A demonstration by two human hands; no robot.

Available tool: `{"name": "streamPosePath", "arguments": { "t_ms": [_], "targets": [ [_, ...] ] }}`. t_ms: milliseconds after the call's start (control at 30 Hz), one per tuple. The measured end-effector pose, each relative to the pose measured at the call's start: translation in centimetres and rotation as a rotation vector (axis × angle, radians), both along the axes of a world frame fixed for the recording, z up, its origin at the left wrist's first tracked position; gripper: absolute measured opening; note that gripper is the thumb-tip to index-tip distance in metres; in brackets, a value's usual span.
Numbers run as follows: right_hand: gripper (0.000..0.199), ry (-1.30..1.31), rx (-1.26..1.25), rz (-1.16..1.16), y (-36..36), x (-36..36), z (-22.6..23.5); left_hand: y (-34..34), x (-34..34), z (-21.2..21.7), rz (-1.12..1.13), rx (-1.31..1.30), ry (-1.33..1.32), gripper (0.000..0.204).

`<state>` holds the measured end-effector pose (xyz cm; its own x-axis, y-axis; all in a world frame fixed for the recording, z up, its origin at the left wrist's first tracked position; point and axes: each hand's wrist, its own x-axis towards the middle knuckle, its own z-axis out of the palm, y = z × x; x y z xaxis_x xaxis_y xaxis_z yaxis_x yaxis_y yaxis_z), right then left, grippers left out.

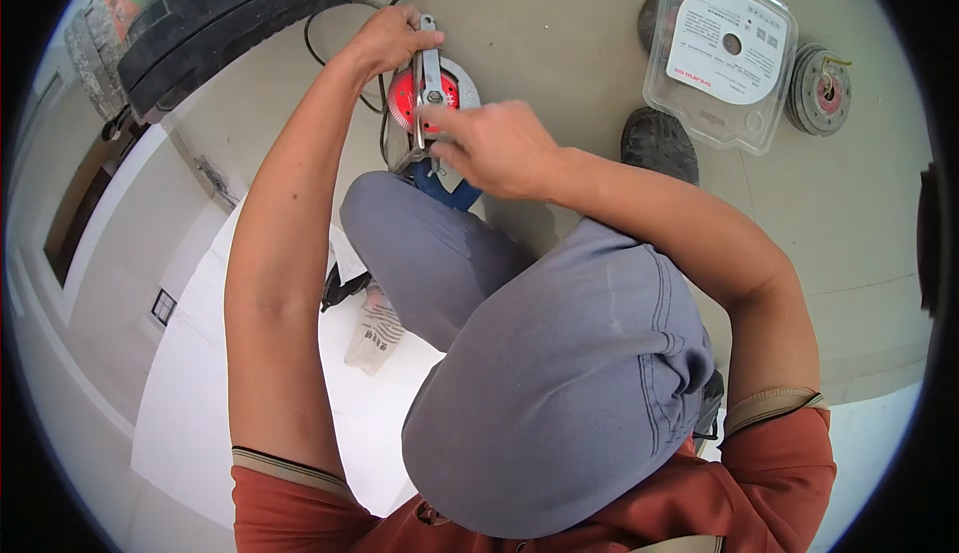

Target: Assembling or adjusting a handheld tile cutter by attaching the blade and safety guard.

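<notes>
A handheld cutter with a blue body [452,191], a red disc [403,101] and a metal base plate [413,160] rests beyond my left knee. Across the disc's centre lies a grey metal wrench [432,65]. The fingers of my left hand [388,41] are closed around its far end. My right hand [499,148] is over the near right side of the disc, fingers bent and blurred by motion. Its fingertips are close to a thin shiny rod [419,135] beside the wrench; whether they grip it I cannot tell.
A clear plastic case [659,93] with a white disc-shaped label [732,43] lies to the right, beside a stack of grey discs [821,91]. My shoe [659,143] is near it. A black cable [312,38] loops behind the cutter. Far left stands a large dark container [235,28].
</notes>
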<state>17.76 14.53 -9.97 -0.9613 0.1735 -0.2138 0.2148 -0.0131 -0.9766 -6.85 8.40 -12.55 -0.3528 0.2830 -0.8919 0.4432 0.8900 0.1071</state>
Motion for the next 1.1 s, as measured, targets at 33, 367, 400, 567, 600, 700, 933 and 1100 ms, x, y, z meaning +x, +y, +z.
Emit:
{"name": "streamPosePath", "arguments": {
  "t_ms": [33,367,400,567,600,700,933,1100],
  "targets": [
    [0.032,0.082,0.072,0.085,-0.3,-0.1,0.3,-0.2,-0.2,0.0,-0.005,0.004,0.002,0.042],
    [0.036,0.297,0.328,0.181,-0.6,-0.2,-1.4,1.4,0.2,1.2,-0.123,-0.061,-0.040,0.043],
    [0.035,0.324,0.331,0.172,-0.6,-0.2,-1.5,1.3,0.1,1.3,-0.097,-0.060,-0.069,0.042],
    [0.032,0.416,0.385,0.217,-1.1,0.1,-1.4,0.2,-0.4,1.4,-0.076,0.007,-0.162,0.048],
    [0.033,0.436,0.408,0.244,-1.3,0.1,-1.2,-0.2,-0.8,1.5,-0.056,0.023,-0.189,0.047],
    [0.037,0.483,0.463,0.219,-1.2,0.9,-1.4,0.9,0.8,2.1,-0.039,0.024,-0.190,0.043],
    [0.041,0.700,0.554,0.243,-3.1,0.8,-0.9,0.0,1.1,4.0,-0.024,0.002,-0.304,0.037],
    [0.041,0.746,0.602,0.287,-3.4,0.9,-0.7,0.6,1.9,5.0,-0.078,0.049,-0.270,0.035]
  ]
}}
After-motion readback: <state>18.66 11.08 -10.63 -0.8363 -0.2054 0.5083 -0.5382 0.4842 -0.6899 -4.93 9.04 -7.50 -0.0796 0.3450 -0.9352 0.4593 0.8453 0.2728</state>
